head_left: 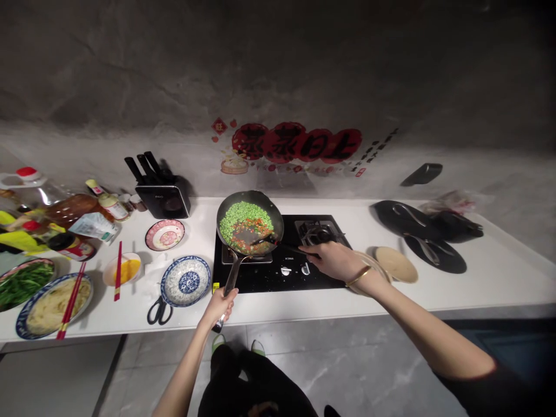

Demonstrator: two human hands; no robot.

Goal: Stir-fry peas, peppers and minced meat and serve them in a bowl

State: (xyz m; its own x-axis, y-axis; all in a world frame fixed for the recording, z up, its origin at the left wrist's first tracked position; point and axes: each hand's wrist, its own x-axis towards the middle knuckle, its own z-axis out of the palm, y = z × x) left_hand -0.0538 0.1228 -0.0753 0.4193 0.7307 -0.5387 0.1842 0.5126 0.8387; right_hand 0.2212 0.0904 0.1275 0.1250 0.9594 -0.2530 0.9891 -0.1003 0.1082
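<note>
My left hand (220, 307) is wrapped round the long metal handle of a dark wok (278, 217), which sits over the left burner. Green peas (244, 212) fill the far side of the wok, and chopped red-orange bits (256, 224) lie nearer its middle. In my right hand (332, 259) is the dark handle of a spatula (286, 247); its blade rests among the food at the wok's near right side. The exact shape of the blade is hard to make out. Both hands are closed.
The black gas stove (252, 281) has a second burner (321, 230) at right. Left are a blue-patterned plate (186, 281), scissors (160, 311), a bowl of yellow liquid (129, 270), a noodle plate (56, 304), a knife block (163, 201) and bottles. Right lie dark lids (435, 252).
</note>
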